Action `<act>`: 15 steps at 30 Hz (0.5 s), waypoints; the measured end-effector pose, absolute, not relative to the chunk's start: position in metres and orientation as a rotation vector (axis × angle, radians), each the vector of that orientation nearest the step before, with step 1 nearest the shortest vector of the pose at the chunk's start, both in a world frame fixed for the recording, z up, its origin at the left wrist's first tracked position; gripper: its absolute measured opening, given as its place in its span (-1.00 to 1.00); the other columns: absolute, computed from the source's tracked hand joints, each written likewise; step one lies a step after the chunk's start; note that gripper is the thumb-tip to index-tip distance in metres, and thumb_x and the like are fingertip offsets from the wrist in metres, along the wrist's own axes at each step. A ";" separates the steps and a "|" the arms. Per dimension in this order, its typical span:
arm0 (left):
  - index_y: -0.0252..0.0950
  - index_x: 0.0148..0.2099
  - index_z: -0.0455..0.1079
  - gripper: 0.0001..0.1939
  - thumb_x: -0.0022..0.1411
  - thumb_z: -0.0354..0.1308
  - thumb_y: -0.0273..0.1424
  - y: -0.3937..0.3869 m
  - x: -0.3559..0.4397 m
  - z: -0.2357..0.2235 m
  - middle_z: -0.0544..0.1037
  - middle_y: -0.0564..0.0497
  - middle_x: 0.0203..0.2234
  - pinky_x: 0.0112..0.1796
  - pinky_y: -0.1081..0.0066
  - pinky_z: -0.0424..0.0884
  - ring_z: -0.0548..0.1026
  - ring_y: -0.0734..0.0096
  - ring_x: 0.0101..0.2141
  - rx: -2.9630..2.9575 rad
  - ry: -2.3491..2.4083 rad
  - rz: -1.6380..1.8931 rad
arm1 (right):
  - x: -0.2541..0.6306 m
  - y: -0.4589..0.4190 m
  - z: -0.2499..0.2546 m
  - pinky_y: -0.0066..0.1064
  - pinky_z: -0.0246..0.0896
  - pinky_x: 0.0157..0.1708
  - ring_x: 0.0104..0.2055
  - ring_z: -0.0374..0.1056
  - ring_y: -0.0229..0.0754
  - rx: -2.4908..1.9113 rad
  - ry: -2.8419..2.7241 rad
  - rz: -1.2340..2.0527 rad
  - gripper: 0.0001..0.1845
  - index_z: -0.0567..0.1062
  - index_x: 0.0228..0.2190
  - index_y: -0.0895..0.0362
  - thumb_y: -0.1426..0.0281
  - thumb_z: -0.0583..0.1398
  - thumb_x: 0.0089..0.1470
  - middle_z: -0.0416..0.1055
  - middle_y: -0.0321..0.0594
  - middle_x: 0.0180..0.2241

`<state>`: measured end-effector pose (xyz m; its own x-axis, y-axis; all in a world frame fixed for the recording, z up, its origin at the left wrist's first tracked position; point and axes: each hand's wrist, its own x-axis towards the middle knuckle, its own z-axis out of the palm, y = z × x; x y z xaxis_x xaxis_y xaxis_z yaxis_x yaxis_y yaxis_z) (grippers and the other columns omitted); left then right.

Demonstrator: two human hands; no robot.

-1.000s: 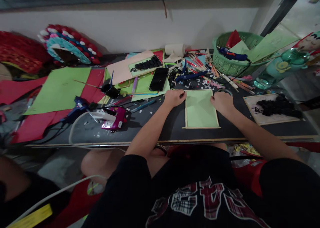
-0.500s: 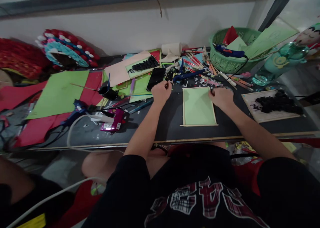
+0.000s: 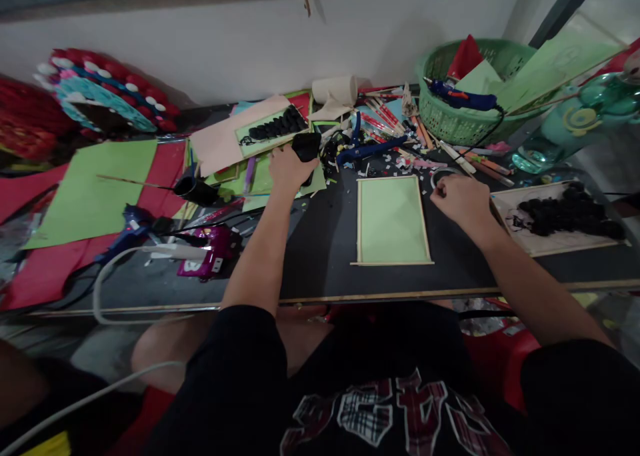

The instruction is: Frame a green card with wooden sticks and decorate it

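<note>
My left hand (image 3: 289, 169) lies over the lower part of a black phone (image 3: 307, 145), fingers at its left side and thumb across it. The hand looks closed on the phone. My right hand (image 3: 464, 201) has its fingers curled at the near side of a pale ring-shaped item (image 3: 444, 173), which it partly covers. What the fingertips pinch is hidden. Between my hands, a light green sheet (image 3: 390, 219) with thin wooden strips along its edges lies flat on the dark table (image 3: 325, 256). Neither hand touches it.
A panel with black clumps (image 3: 560, 216) lies at right. Behind are a green basket (image 3: 450, 119), a teal bottle (image 3: 555, 133), blue pliers-like tool (image 3: 370, 151) and paper scraps. Left are a black cup (image 3: 196, 191), purple power strip (image 3: 214, 259), blue glue gun (image 3: 130, 229) and coloured sheets.
My left hand has moved forward and left onto the phone. My right hand has left the corner of the framed green sheet and moved right to the ring-shaped item. The view has shifted slightly.
</note>
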<state>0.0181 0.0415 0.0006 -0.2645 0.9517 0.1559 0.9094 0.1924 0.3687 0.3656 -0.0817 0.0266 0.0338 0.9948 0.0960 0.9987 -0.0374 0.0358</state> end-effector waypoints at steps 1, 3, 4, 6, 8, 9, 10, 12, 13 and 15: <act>-0.42 0.18 0.34 -0.26 0.03 0.32 -0.11 0.043 0.022 0.000 0.42 -0.45 0.12 0.21 -0.12 0.25 0.33 -0.34 0.20 1.839 2.342 0.610 | 0.367 -0.083 0.027 -0.31 0.18 -0.38 -0.16 0.50 0.07 -2.229 -2.122 -0.160 -0.73 0.62 -0.27 0.14 0.33 0.13 0.13 0.61 -0.02 -0.19; -0.40 0.19 0.33 -0.24 0.03 0.33 -0.09 0.046 0.026 0.001 0.43 -0.41 0.12 0.22 -0.09 0.24 0.33 -0.30 0.19 1.857 2.317 0.637 | 0.369 -0.084 0.029 -0.30 0.18 -0.37 -0.15 0.49 0.07 -2.230 -2.057 -0.184 -0.72 0.62 -0.25 0.14 0.34 0.12 0.14 0.60 -0.01 -0.19; -0.38 0.20 0.32 -0.26 0.07 0.31 -0.07 0.047 0.026 0.003 0.44 -0.38 0.11 0.21 -0.06 0.25 0.34 -0.28 0.18 1.852 2.301 0.652 | 0.370 -0.084 0.030 -0.29 0.19 -0.36 -0.14 0.49 0.07 -2.230 -2.028 -0.194 -0.71 0.61 -0.24 0.15 0.34 0.12 0.15 0.60 -0.01 -0.19; -0.34 0.21 0.32 -0.35 0.21 0.19 -0.03 0.047 0.020 0.011 0.47 -0.32 0.11 0.19 -0.02 0.28 0.37 -0.21 0.17 1.800 2.299 0.678 | 0.372 -0.084 0.031 -0.28 0.20 -0.33 -0.13 0.49 0.08 -2.242 -1.982 -0.208 -0.70 0.61 -0.21 0.16 0.34 0.10 0.18 0.60 0.00 -0.17; -0.37 0.20 0.34 -0.44 0.37 0.01 -0.05 0.045 0.007 0.021 0.47 -0.32 0.12 0.18 -0.03 0.27 0.38 -0.17 0.15 1.688 2.387 0.659 | 0.374 -0.082 0.030 -0.26 0.21 -0.32 -0.13 0.49 0.09 -2.277 -1.958 -0.212 -0.68 0.61 -0.19 0.16 0.34 0.09 0.21 0.59 0.02 -0.16; -0.42 0.19 0.34 -0.46 0.40 -0.02 -0.10 0.043 -0.001 0.026 0.44 -0.34 0.15 0.20 -0.06 0.24 0.36 -0.17 0.16 1.620 2.479 0.604 | 0.375 -0.082 0.028 -0.26 0.21 -0.31 -0.14 0.49 0.10 -2.299 -1.958 -0.207 -0.68 0.61 -0.19 0.16 0.34 0.08 0.22 0.59 0.03 -0.16; -0.47 0.19 0.34 -0.48 0.42 -0.02 -0.15 0.041 -0.010 0.030 0.40 -0.36 0.19 0.20 -0.11 0.21 0.32 -0.19 0.18 1.526 2.581 0.520 | 0.377 -0.081 0.027 -0.25 0.21 -0.32 -0.14 0.50 0.11 -2.320 -1.962 -0.199 -0.67 0.61 -0.19 0.17 0.34 0.07 0.23 0.59 0.04 -0.16; -0.50 0.22 0.32 -0.49 0.42 0.01 -0.20 0.037 -0.027 0.034 0.32 -0.36 0.28 0.17 -0.19 0.22 0.26 -0.23 0.21 1.352 2.732 0.317 | 0.379 -0.079 0.024 -0.24 0.21 -0.32 -0.16 0.50 0.13 -2.366 -1.958 -0.187 -0.65 0.62 -0.20 0.17 0.34 0.06 0.24 0.59 0.07 -0.20; -0.50 0.25 0.29 -0.46 0.40 0.06 -0.21 0.035 -0.035 0.033 0.29 -0.35 0.30 0.16 -0.19 0.23 0.25 -0.23 0.22 1.328 2.732 0.204 | 0.380 -0.078 0.023 -0.24 0.21 -0.33 -0.17 0.50 0.13 -2.387 -1.946 -0.185 -0.65 0.62 -0.20 0.17 0.34 0.06 0.24 0.59 0.09 -0.21; -0.56 0.29 0.23 -0.42 0.39 0.10 -0.26 0.031 -0.045 0.030 0.28 -0.39 0.30 0.15 -0.10 0.26 0.27 -0.18 0.23 1.312 2.719 0.071 | 0.380 -0.076 0.023 -0.24 0.20 -0.33 -0.18 0.49 0.13 -2.405 -1.903 -0.192 -0.65 0.62 -0.18 0.17 0.35 0.07 0.22 0.59 0.09 -0.23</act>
<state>-0.0450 0.0310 0.0295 -0.6162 0.7825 -0.0890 0.7768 0.6225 0.0953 0.3801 -0.0763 0.0227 0.2259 0.9640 0.1404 0.9726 -0.2313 0.0233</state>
